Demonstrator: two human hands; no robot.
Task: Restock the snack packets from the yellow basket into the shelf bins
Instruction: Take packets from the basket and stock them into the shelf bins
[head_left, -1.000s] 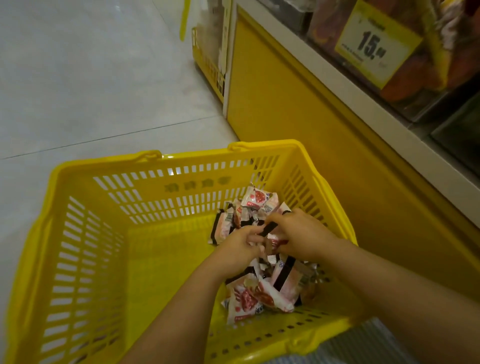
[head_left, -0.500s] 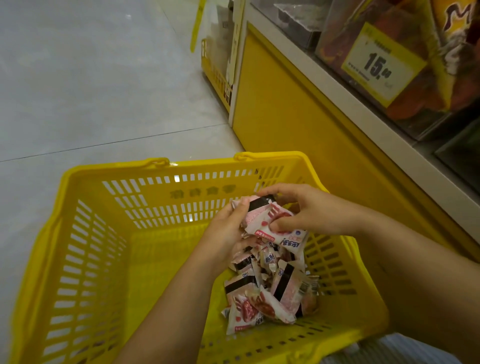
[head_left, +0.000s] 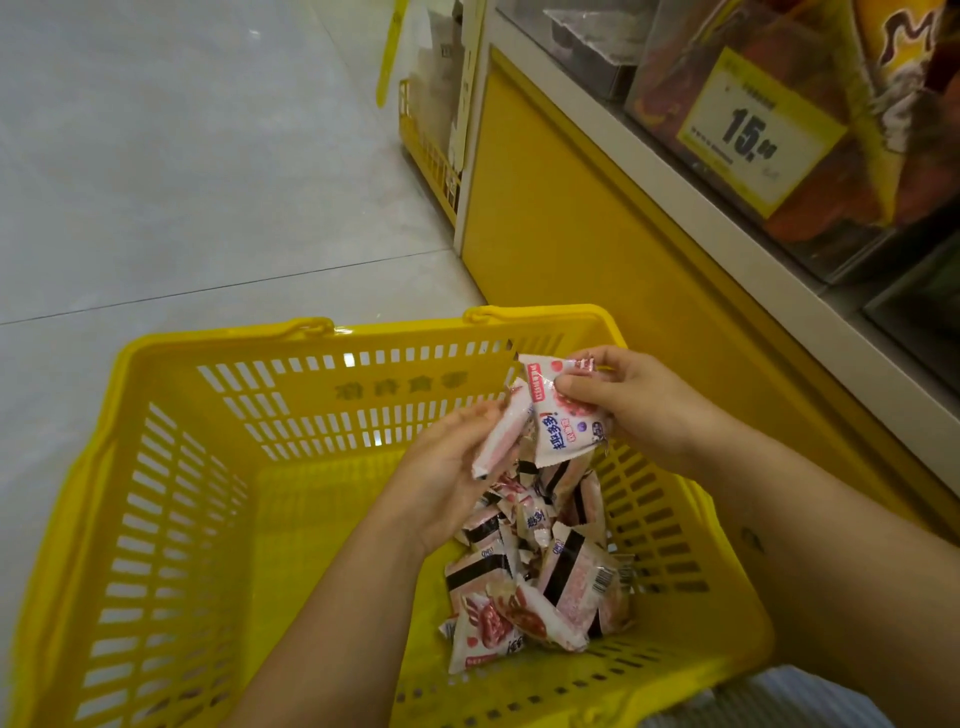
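A yellow slotted basket (head_left: 182, 519) sits on the floor below me. Several pink-and-white snack packets (head_left: 540, 587) lie piled in its right half. My left hand (head_left: 447, 478) is curled around a narrow pink-white packet (head_left: 501, 436), raised above the pile. My right hand (head_left: 634, 400) pinches a wider white packet with red print (head_left: 558, 421) right beside it, near the basket's far right corner. The two packets touch. Clear shelf bins (head_left: 779, 104) holding orange and red packs stand at the upper right.
A yellow shelf base (head_left: 582, 234) runs along the right, topped by a white ledge (head_left: 779, 291). A yellow price tag reading 15 (head_left: 748, 130) hangs on a bin. Grey tiled floor (head_left: 182, 156) stretches to the left. A second yellow fixture (head_left: 426, 145) stands farther back.
Both hands rose from the pile in the basket, each lifting a packet. They now hold the packets higher, near the basket's far right rim.
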